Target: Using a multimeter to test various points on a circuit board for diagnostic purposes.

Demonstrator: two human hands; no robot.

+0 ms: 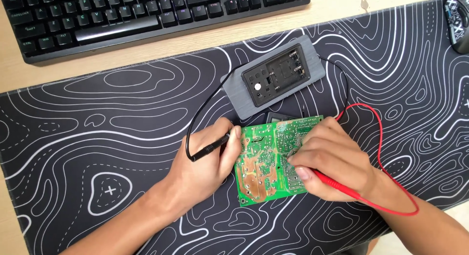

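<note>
Left hand pinches the black probe, right hand the red probe, tips meeting my green circuit board solder-side up for contact.

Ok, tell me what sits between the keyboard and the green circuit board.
In the head view, a grey device with an open back compartment lies on the mat between keyboard and board.

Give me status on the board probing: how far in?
Done: green circuit board lies solder side up on the desk mat, and the leads run back to the grey meter lying behind it. In hand: left hand holds the black probe at the board's left edge; right hand presses the red probe near the middle. Left: the meter shows no display from here, so no reading is visible.
</note>
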